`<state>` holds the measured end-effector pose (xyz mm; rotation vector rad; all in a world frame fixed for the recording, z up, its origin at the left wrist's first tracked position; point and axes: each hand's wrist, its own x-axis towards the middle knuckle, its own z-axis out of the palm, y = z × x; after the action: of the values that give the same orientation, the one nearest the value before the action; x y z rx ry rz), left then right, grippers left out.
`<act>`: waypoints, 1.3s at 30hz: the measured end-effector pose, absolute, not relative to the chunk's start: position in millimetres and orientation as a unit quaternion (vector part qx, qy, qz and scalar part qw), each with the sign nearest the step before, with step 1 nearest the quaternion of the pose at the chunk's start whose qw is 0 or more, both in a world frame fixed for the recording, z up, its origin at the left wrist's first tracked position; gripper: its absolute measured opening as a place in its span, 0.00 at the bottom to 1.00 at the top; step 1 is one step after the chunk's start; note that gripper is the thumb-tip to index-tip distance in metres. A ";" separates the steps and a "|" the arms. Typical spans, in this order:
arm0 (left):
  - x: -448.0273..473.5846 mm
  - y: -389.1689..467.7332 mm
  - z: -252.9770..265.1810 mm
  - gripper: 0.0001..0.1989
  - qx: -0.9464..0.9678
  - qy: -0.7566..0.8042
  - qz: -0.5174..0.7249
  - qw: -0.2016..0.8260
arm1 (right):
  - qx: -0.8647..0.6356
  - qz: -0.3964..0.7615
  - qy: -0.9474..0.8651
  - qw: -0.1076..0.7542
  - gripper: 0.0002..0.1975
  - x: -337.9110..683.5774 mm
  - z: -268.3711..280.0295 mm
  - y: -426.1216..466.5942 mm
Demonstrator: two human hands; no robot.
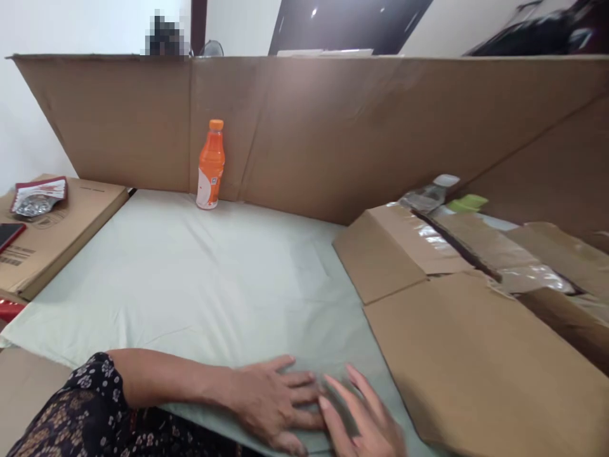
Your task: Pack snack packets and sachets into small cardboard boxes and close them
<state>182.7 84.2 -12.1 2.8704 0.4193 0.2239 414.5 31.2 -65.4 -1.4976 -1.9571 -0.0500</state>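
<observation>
My left hand (280,403) lies palm down on the pale green cloth (200,273), fingers spread and pointing right, holding nothing. Close beside its fingertips is my right hand (364,419), slightly blurred, its fingers apart and nothing between them. The two hands' fingers meet or nearly meet; whether they touch I cannot tell. To the right of my right hand lies a flattened cardboard flap (476,362). An orange drink bottle (212,166) with an orange cap stands upright at the back of the cloth.
A tall cardboard panel (333,133) walls off the back. Right, a clear plastic bottle (431,193) and a lime green item (467,203) lie behind torn cardboard. Left, a cardboard box (71,238) bears a foil packet (39,197) and a dark red-edged object (9,236).
</observation>
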 end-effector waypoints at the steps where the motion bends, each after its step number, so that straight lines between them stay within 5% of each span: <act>1: 182.1 79.5 -12.9 0.30 0.983 0.127 0.084 0.101 | -0.562 -0.018 -0.763 0.318 0.17 403.9 -64.1 44.2; 8: 157.7 102.8 -7.3 0.12 0.951 0.172 0.142 0.212 | -0.510 -0.019 -0.820 0.258 0.22 371.2 -74.3 92.2; 16: 115.3 144.9 -1.4 0.27 0.891 0.419 0.122 0.123 | -0.504 -0.058 -0.827 0.240 0.22 380.1 -95.4 92.0; 27: 113.1 151.3 -11.4 0.30 0.936 0.332 0.076 0.086 | -0.555 0.037 -0.799 0.228 0.19 351.4 -40.0 101.3; 39: 136.1 116.7 -8.3 0.39 0.974 0.204 0.018 0.097 | -0.529 0.036 -0.781 0.330 0.15 357.5 -35.7 102.5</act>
<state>136.1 116.7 -8.3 2.8833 0.6047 0.0544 357.5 102.5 -35.7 -1.3831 -2.0435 0.0951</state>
